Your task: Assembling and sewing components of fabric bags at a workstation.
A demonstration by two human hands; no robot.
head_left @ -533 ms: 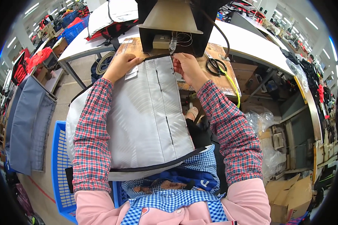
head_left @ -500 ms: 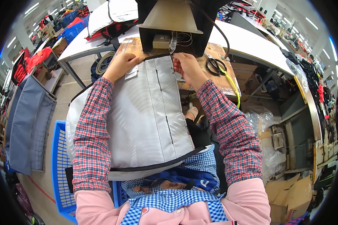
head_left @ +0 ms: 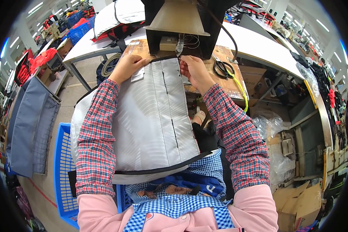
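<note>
A silver-grey fabric panel [head_left: 139,123] with black edging and dark stitched lines hangs from the work surface down over my lap. At its far left corner my left hand [head_left: 130,69] pinches the black-edged rim, with a white label [head_left: 137,74] just below the fingers. My right hand [head_left: 195,71] closes its fingertips on the panel's far right corner. Between and just beyond both hands stands a black machine housing [head_left: 216,23] with a beige cone-shaped cover [head_left: 177,19]. A small metal part [head_left: 179,45] sits right by the right fingertips.
Black-handled scissors [head_left: 222,70] on a yellow cord [head_left: 243,92] lie on the worn wooden tabletop [head_left: 232,58], right of my right hand. A blue plastic basket [head_left: 62,170] stands at my left. White tables [head_left: 255,42] flank the machine. An open cardboard box [head_left: 301,201] is at lower right.
The whole view has shifted slightly. Both hands keep their grip at the panel's far corners, and the panel lies almost the same as before.
</note>
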